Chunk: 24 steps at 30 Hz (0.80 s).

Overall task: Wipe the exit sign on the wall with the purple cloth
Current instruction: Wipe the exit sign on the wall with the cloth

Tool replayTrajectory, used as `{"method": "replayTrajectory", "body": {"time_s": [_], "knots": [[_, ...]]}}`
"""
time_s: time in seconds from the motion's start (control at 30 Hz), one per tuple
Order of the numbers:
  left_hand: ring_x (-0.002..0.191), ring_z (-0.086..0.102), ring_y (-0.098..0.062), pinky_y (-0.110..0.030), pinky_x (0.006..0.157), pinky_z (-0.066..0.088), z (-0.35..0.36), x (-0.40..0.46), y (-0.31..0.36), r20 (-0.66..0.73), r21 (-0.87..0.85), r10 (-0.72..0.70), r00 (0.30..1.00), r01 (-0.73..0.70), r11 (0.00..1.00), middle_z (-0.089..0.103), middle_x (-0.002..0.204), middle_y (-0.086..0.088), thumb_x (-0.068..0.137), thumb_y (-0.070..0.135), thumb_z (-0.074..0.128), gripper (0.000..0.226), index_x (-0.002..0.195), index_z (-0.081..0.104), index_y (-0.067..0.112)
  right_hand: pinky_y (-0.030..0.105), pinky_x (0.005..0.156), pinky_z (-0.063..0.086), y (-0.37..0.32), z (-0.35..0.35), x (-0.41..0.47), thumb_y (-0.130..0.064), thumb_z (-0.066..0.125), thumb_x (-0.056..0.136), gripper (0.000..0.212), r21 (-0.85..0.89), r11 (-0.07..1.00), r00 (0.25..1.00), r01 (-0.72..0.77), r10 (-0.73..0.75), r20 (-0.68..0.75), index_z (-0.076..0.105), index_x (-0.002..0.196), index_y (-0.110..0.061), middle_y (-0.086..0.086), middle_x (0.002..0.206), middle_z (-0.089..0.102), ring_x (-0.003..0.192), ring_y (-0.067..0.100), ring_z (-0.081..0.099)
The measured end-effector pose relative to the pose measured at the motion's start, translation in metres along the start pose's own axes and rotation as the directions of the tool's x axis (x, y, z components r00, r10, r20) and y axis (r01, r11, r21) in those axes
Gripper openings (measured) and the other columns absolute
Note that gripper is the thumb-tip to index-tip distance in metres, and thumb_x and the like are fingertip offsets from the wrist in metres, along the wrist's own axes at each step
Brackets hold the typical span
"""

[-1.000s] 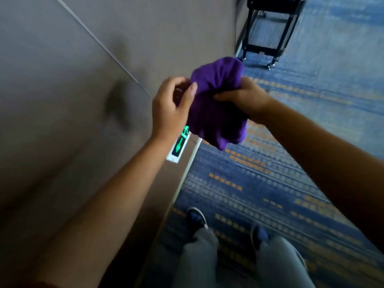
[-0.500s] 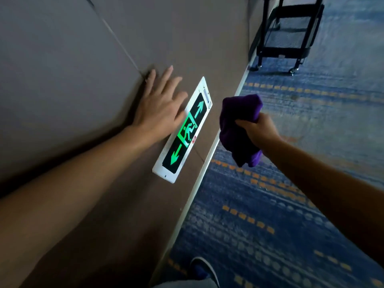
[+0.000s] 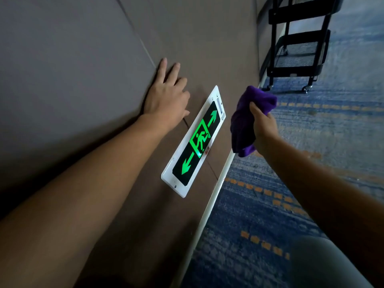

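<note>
The exit sign (image 3: pixel 195 142) is a white-framed black panel with a lit green running figure and two green arrows, fixed low on the brown wall (image 3: pixel 83 69). My left hand (image 3: pixel 167 96) lies flat on the wall just left of the sign's upper half, fingers spread, holding nothing. My right hand (image 3: pixel 262 123) grips the bunched purple cloth (image 3: pixel 245 121), held just to the right of the sign and apart from it, above the skirting.
A black wheeled cart (image 3: pixel 299 44) stands on the blue patterned carpet (image 3: pixel 311 163) farther along the wall. A pale skirting strip (image 3: pixel 209 217) runs along the wall's foot. My grey trouser leg (image 3: pixel 324 265) shows at the bottom right.
A second ago both hands held the cloth in front of the sign. My left hand let go and went flat onto the wall; my right hand carries the cloth alone beside the uncovered sign.
</note>
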<state>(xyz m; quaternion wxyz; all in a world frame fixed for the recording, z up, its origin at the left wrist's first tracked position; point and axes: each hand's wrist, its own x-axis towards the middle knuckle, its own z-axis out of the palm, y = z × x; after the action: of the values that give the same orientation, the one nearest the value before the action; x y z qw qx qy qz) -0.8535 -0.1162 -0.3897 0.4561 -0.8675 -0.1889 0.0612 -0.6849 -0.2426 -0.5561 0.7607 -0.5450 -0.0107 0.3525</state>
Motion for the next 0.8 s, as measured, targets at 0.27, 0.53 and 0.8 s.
{"method": "replayTrajectory", "body": {"time_s": [0.27,0.53,0.8], "knots": [[0.162,0.003,-0.039,-0.061,0.128,-0.001,-0.003,0.018,-0.018,0.071,0.200,0.083,0.994,-0.096,0.975,0.015,0.175,-0.011,0.104,0.057,0.038,0.063,0.159,0.037,0.027,0.050,0.099,0.057,-0.010,0.031,0.029,-0.025,0.075,0.087,0.011,-0.019,0.998,0.998,0.057,-0.056,0.014,0.065,0.092,-0.028,0.002,0.097,0.074,0.096,0.023,0.071],[0.161,0.008,-0.043,-0.062,0.129,0.007,-0.001,0.041,-0.018,0.025,0.259,0.111,0.993,-0.114,0.959,0.020,0.173,-0.011,0.106,0.052,0.032,0.059,0.159,0.038,0.025,0.031,0.075,0.051,-0.011,0.059,0.070,-0.058,0.068,0.088,0.032,0.104,0.995,0.999,-0.005,0.001,0.033,0.067,0.105,-0.031,-0.004,0.101,0.074,0.094,0.016,0.070],[0.160,0.008,-0.044,-0.060,0.129,0.008,-0.005,0.057,-0.026,0.029,0.271,0.189,0.982,-0.189,0.944,0.019,0.173,-0.014,0.103,0.061,0.032,0.066,0.158,0.038,0.025,0.030,0.073,0.048,0.002,0.087,0.106,-0.075,0.044,0.093,0.071,0.168,0.980,0.993,-0.106,0.112,-0.026,0.063,0.135,-0.021,-0.006,0.094,0.068,0.089,0.016,0.067]]}}
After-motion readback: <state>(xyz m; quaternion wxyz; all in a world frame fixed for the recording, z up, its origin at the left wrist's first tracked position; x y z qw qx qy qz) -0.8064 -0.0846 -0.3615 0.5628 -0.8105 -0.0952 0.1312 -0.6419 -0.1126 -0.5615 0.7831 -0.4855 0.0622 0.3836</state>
